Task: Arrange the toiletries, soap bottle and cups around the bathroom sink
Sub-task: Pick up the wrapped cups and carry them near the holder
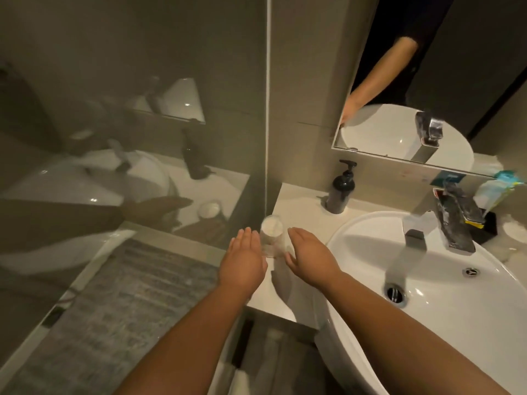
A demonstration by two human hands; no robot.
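Care matters with the glass point(272, 238): it stands rim-down on the tabletop point(296, 201) near its left edge, so the hands should close evenly on both sides and slide or lift it without tipping. The left hand point(242, 260) and right hand point(309, 259) flank it, fingers straight, each grip holding nothing; whether the palms touch the glass cannot be told. The soap bottle point(340, 189) stands behind, beside the sink point(370, 223).

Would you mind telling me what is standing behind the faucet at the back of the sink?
Behind the faucet stands a black holder with packaged toiletries leaning out of it, against the wall under the mirror. The faucet covers the holder's left part, so its full contents cannot be seen.
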